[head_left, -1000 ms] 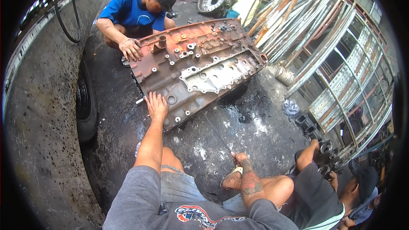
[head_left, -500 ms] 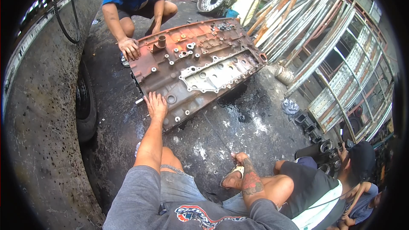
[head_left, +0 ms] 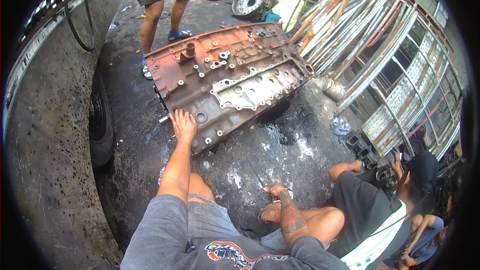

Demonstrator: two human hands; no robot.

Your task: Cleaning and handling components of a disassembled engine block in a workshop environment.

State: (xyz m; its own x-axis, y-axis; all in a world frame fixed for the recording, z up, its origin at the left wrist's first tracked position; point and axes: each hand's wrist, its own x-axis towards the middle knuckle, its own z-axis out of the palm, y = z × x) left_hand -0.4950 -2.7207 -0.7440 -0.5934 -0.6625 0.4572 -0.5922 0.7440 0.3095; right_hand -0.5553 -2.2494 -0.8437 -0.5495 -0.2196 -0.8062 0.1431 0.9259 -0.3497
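A large rust-red and brown engine block (head_left: 165, 70) lies on its side on the ground in front of me. A long, pale, flanged recess (head_left: 255, 86) runs along its upper face, with several bolt bosses and a short upright pipe (head_left: 190, 50) near the far edge. My left hand (head_left: 183, 123) rests flat on the block's near left corner, fingers spread. Low by my sandalled foot (head_left: 270, 213), apart from the block, is my right hand (head_left: 274, 190). Its fingers are curled, and whatever is in them is too small to make out.
A person (head_left: 162, 5) stands beyond the block; another, in a dark cap (head_left: 422, 172), sits close at my right. Left are a curved metal panel (head_left: 55, 120) and a tyre (head_left: 101, 125). Pipes (head_left: 345, 20) and a metal frame (head_left: 415, 80) stand at the far right.
The person in blue has let go of the block and stood up. My right hand has moved slightly left and down. The person at my right has shifted. My left hand stays put.
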